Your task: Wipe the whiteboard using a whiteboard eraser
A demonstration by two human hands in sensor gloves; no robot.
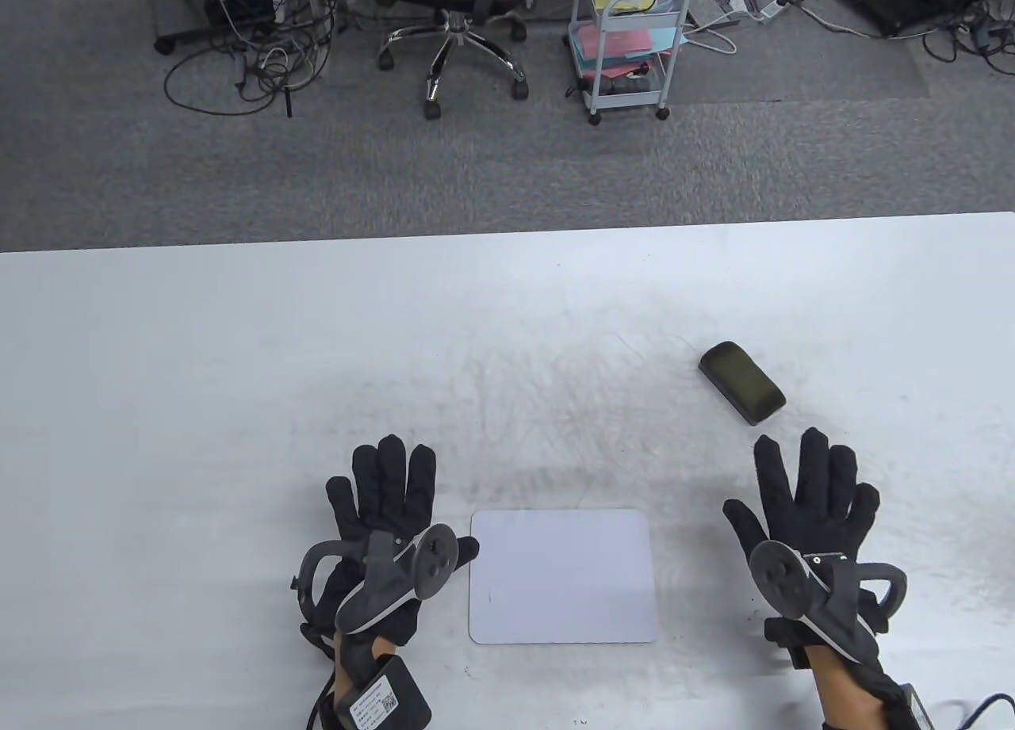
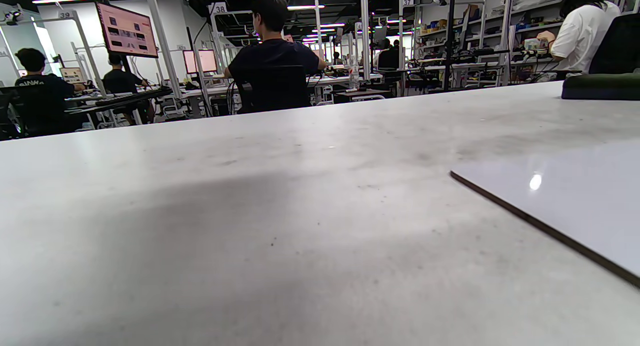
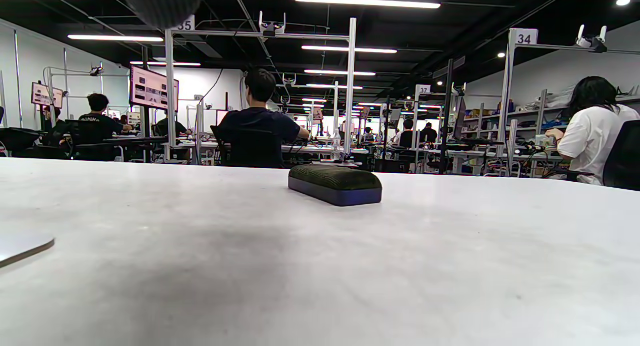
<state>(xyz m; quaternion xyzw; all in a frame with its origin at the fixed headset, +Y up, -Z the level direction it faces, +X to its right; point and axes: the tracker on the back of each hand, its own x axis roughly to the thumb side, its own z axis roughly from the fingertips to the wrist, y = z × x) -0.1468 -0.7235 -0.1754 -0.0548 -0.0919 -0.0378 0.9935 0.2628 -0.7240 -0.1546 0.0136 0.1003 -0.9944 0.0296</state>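
A small white whiteboard [image 1: 563, 575] lies flat near the table's front edge; its surface looks clean. It shows at the right in the left wrist view [image 2: 575, 196] and at the left edge in the right wrist view [image 3: 20, 246]. A dark whiteboard eraser [image 1: 741, 382] lies felt side up on the table, up and to the right of the board; it also shows in the right wrist view [image 3: 335, 184] and the left wrist view [image 2: 600, 86]. My left hand [image 1: 384, 492] lies flat, fingers spread, just left of the board, holding nothing. My right hand [image 1: 809, 488] lies flat, fingers spread, just below the eraser, holding nothing.
The white table [image 1: 238, 365] is smudged grey around the board. Beyond its far edge are carpet, an office chair [image 1: 452, 40] and a small white cart [image 1: 630, 40].
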